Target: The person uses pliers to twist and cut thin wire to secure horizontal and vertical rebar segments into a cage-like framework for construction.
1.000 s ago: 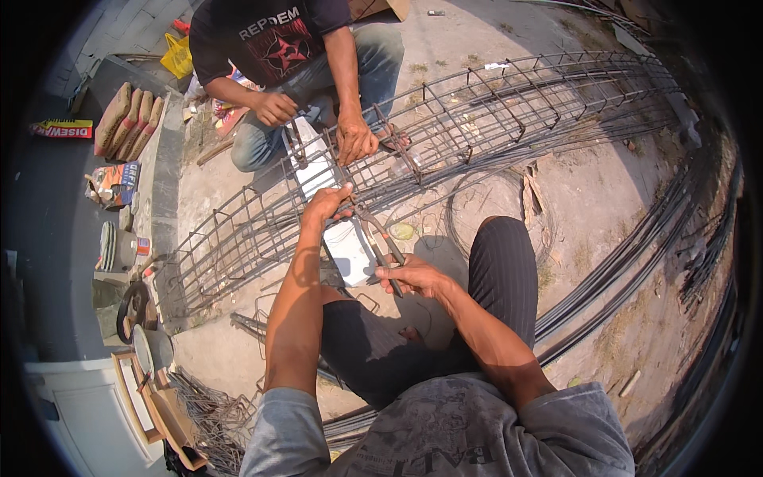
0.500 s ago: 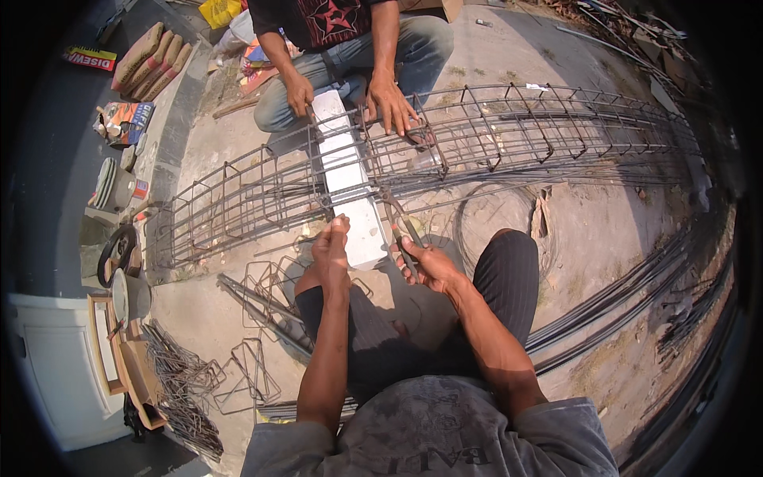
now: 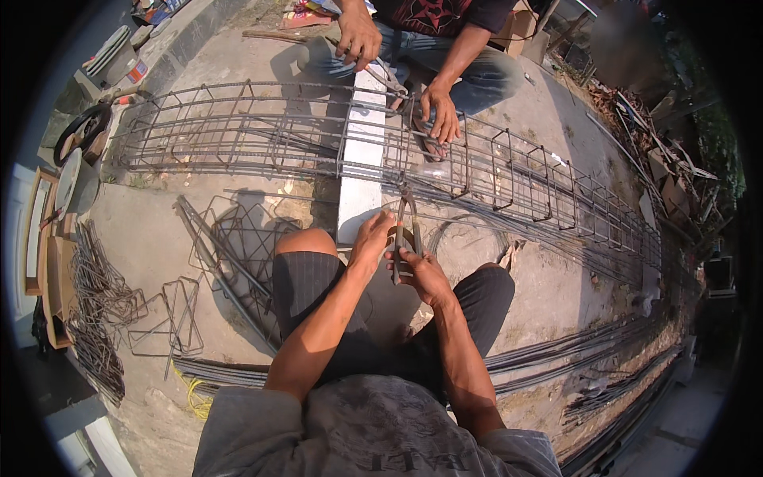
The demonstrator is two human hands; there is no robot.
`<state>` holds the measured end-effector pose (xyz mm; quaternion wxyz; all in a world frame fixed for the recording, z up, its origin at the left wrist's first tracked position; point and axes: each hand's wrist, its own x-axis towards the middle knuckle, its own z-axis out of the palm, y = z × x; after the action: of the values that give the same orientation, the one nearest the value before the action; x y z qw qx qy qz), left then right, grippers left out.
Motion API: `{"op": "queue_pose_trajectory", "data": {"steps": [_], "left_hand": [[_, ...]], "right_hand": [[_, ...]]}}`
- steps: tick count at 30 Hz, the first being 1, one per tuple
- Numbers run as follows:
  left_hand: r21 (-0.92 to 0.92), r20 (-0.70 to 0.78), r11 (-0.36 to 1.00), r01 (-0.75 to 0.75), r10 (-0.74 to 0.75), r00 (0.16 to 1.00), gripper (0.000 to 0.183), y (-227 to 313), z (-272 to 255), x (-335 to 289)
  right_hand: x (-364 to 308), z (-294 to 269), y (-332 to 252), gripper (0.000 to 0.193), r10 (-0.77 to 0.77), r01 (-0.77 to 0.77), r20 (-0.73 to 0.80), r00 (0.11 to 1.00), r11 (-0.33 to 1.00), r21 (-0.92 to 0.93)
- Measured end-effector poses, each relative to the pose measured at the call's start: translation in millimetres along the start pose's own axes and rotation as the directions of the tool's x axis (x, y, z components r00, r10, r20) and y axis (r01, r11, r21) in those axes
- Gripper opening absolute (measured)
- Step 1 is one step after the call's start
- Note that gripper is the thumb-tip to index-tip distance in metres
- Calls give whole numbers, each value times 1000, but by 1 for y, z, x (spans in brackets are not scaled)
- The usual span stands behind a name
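My right hand (image 3: 421, 274) is closed around the handles of a pair of pincers (image 3: 407, 211), whose jaws point away from me at the near side of a rebar cage (image 3: 270, 163). Close beside the pincers is my left hand (image 3: 373, 241), its fingers pinched together; whatever lies between them is too small to make out. Under the cage, a white block (image 3: 359, 199) runs crosswise, its near end by my left hand. Across from me, a co-worker's hand (image 3: 360, 40) grips another pair of pincers (image 3: 387, 79), and their other hand (image 3: 439, 114) rests at the cage.
Bent rebar stirrups (image 3: 242, 230) lie left of my knees, with a heap of more stirrups (image 3: 95, 294) farther left. Long steel bars (image 3: 556, 342) stretch along the ground at right. A wire coil (image 3: 469, 238) sits beyond my right knee. A bucket (image 3: 79, 179) stands at far left.
My view has shifted, so the cage sits differently in it. My pincers have turned upright, and my left hand has come up beside them. The co-worker's hand with pincers has lifted from the block.
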<state>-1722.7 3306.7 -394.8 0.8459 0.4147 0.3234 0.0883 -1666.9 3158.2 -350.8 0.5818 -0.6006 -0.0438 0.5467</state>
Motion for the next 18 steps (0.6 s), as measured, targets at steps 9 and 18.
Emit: {"op": "queue_pose_trajectory", "data": {"steps": [9, 18], "left_hand": [[-143, -11, 990, -4, 2, 1000, 56, -12, 34, 24], [-60, -80, 990, -128, 123, 989, 42, -4, 37, 36]], "right_hand": [[-13, -8, -28, 52, 12, -27, -138, 990, 994, -106], [-18, -4, -38, 60, 51, -72, -165, 985, 990, -122]]}}
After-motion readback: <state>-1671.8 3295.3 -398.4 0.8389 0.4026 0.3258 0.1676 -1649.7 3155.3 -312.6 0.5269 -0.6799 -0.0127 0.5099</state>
